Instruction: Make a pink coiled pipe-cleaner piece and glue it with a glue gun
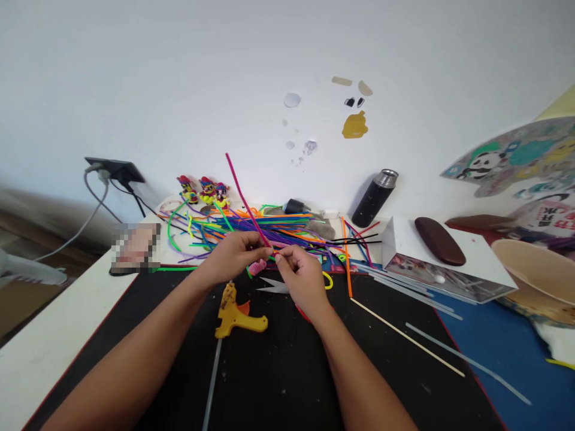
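A dark pink pipe cleaner (241, 196) slants up and left from between my hands. My left hand (236, 254) pinches it near its lower end. Close beside, my right hand (302, 276) has thumb and forefinger closed on the same end, where a small red bit shows. Just below the fingertips lies a pink fuzzy piece (257, 267). Scissors with grey blades (273, 286) rest partly under my right hand. A yellow glue gun (238, 317), with a clear glue stick (212, 383) in its back, lies on the black mat (269, 383) between my forearms.
Behind my hands spreads a pile of coloured pipe cleaners (287, 226). Three small figures (207, 190) stand at the back left. A black flask (375, 197) leans at the wall. On the right are a white box (476, 254) with a glasses case (439, 240), glue sticks (469, 362) and a wooden stick (406, 337).
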Available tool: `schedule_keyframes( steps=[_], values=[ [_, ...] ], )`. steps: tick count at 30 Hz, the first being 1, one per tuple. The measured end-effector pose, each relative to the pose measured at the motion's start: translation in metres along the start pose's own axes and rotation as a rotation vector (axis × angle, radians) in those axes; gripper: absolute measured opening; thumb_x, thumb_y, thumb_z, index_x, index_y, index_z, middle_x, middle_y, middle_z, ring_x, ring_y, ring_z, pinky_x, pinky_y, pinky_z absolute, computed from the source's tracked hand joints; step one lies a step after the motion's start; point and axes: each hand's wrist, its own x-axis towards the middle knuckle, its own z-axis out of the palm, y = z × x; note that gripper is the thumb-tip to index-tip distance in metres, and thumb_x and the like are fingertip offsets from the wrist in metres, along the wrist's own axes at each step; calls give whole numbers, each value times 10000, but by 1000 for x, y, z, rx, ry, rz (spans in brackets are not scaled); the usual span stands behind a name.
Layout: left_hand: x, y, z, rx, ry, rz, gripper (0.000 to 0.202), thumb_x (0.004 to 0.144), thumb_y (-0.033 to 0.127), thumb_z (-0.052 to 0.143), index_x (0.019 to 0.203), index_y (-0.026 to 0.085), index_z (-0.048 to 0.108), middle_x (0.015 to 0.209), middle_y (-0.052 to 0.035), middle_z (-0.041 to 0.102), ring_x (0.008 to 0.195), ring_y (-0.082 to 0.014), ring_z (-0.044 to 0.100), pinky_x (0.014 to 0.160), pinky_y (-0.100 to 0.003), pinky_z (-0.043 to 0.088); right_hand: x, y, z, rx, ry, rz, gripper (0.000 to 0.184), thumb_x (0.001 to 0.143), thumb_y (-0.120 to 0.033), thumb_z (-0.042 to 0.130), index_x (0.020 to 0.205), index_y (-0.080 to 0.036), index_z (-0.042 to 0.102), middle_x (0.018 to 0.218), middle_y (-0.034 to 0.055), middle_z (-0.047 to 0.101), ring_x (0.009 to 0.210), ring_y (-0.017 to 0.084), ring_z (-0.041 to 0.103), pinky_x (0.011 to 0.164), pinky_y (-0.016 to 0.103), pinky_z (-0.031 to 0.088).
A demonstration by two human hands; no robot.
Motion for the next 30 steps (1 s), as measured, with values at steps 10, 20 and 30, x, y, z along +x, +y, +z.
schedule_keyframes(
  steps=[10,20,30],
  values=[
    [-4,7,-1,171,2,56,270,907,426,685,777,191,718,686,13,660,663,-164,560,612,-260,372,-2,1,2,-80,-84,12,177,966,-340,612,860,-227,697,567,-69,436,523,141,398,539,283,266],
    [3,7,7,-206,39,-17,423,793,577,812,765,176,679,670,6,626,621,-144,549,585,-247,426,-3,6,7,170,-25,124,309,958,-519,655,1026,-221,699,603,-60,511,499,141,455,482,256,339],
    [1,6,12,-311,-6,-64,376,783,501,851,920,168,742,737,-11,711,629,-156,605,598,-270,485,-1,6,6,297,-6,152,328,957,-539,663,1014,-217,690,566,-68,518,444,126,450,445,250,334]
  ],
)
